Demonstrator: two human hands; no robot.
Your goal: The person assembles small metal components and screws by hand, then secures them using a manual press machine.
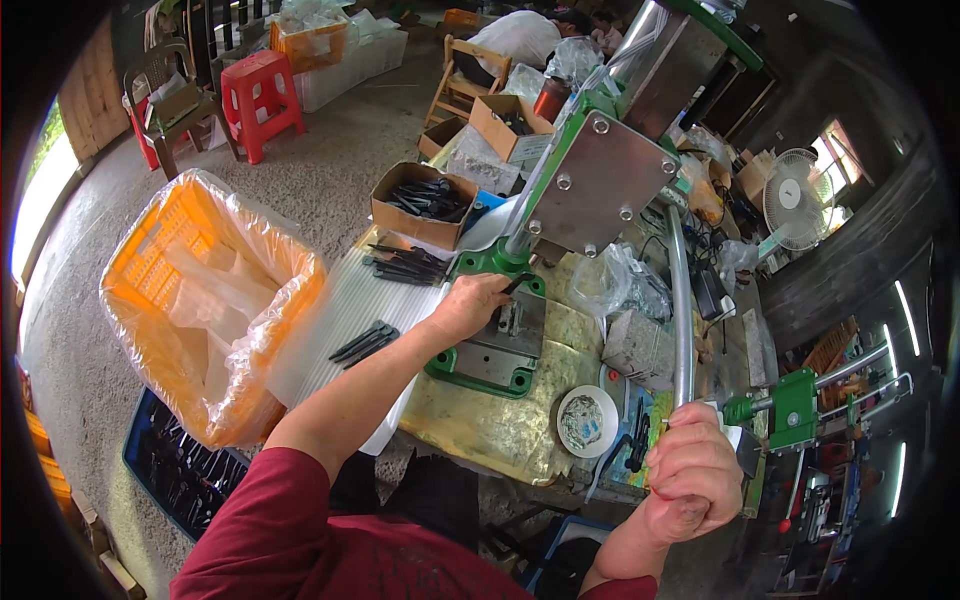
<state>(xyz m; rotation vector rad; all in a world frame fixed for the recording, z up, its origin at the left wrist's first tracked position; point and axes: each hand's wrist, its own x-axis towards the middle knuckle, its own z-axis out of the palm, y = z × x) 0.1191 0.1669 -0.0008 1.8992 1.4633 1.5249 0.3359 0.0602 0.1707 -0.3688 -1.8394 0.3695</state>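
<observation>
My left hand (468, 305) reaches across to the base of a green hand press (490, 382). Its fingers pinch a slender black part (518, 282) over the small metal fixture (508, 318); the fingers partly hide the part. My right hand (695, 470) is wrapped round the lower end of the press's long metal lever (681, 310). Left of the press, a bunch of slender black pieces (410, 265) and a smaller group of black pieces (365, 342) lie on a ribbed whitish sheet (318, 335). What kind of pieces they are, I cannot make out.
A cardboard box (415, 228) of black pieces stands behind the sheet. At left is a plastic-lined orange crate (150, 265), with a blue crate (130, 450) beneath. A white bowl (562, 432) of small bits sits near the table's front edge. A stone block (638, 347) lies right of the press.
</observation>
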